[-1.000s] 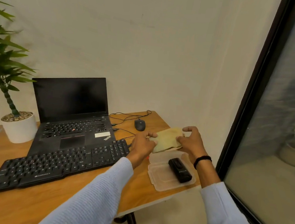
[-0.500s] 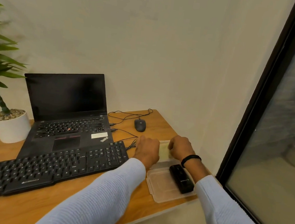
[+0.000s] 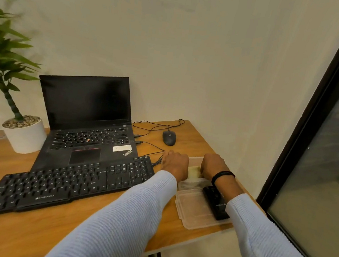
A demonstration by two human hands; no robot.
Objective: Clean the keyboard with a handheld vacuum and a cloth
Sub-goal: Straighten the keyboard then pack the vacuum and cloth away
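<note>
At the desk's (image 3: 47,230) right edge the cloth (image 3: 194,171) is flanked by the left hand (image 3: 175,164) and right hand (image 3: 213,165), fingers curled under (whether it is gripped cannot be told)

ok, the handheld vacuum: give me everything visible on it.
The handheld vacuum is a black boxy unit, plastic by its look, with pale lettering too small to read. It lies flat along the right side of a clear plastic lid at the table's right edge. Neither hand holds it; the right forearm crosses above and hides its far end.
</note>
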